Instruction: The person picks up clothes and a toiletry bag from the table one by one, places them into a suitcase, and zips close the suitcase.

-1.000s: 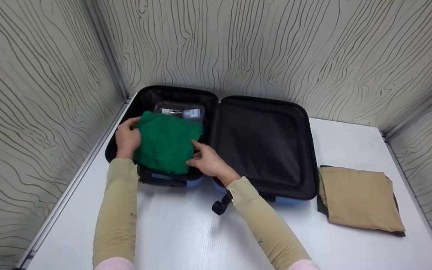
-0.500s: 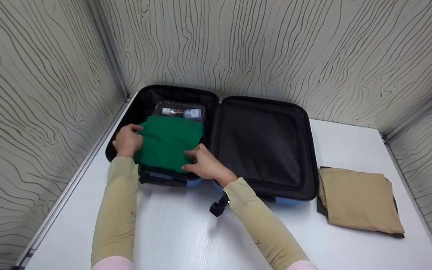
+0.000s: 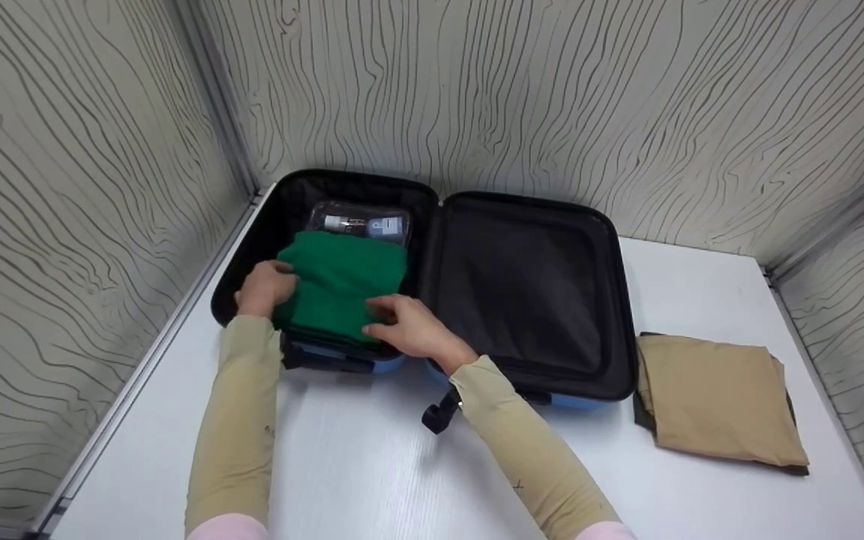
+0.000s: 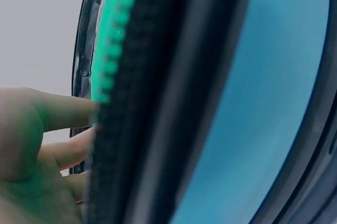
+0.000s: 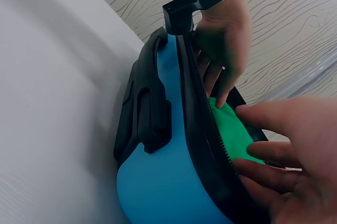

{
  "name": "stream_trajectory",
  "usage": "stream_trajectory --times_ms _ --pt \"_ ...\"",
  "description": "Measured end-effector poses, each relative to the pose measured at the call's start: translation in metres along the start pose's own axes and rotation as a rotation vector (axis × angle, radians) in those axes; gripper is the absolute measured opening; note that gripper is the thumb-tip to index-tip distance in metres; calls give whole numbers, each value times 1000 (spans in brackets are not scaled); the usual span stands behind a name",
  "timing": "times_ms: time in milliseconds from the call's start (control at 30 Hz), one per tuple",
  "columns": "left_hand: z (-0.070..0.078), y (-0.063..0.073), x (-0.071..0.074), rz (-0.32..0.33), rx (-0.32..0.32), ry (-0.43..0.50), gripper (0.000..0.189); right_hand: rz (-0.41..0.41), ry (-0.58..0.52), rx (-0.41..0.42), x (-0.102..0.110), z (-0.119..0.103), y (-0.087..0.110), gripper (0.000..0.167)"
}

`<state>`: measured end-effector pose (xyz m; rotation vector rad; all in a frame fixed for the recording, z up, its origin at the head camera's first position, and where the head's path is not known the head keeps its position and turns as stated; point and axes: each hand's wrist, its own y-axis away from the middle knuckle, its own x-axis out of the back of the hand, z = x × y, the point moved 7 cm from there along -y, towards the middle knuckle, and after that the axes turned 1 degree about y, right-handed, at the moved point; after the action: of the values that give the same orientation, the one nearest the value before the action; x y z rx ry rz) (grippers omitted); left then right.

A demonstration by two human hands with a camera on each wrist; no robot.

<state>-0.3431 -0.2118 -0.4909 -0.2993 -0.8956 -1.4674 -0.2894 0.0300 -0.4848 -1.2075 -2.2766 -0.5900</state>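
A folded green cloth lies in the left half of an opened blue suitcase with a black lining. My left hand touches the cloth along its left side, fingers pointing down. At the right front side my right hand rests its fingertips on or close to the cloth. In the right wrist view the fingers of both hands look loosely straight. The left wrist view shows the left hand beside the suitcase's zipper edge, fingertips partly hidden behind it.
A clear pouch with small bottles lies behind the cloth in the suitcase. The suitcase's right half shows bare black lining. A tan folded cloth with dark cloth beneath sits on the white table, right. Patterned walls surround the table.
The green cloth has settled lower and flatter into the suitcase, uncovering more of the pouch. My left hand moved slightly forward and right; my right hand moved a little left.
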Motion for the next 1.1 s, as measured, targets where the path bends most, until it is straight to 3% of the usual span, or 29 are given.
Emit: stream_trajectory --times_ms 167,567,800,1100 --pt "6 1 -2 46 -18 -18 53 21 -32 10 1 -1 0 56" --pt "35 3 -8 65 -96 -9 57 83 -235 -22 16 2 2 61" --pt "53 7 -11 80 -140 13 59 146 -219 5 33 -1 8 57" --pt "63 10 -14 78 -167 25 63 261 -164 -5 54 7 18 62"
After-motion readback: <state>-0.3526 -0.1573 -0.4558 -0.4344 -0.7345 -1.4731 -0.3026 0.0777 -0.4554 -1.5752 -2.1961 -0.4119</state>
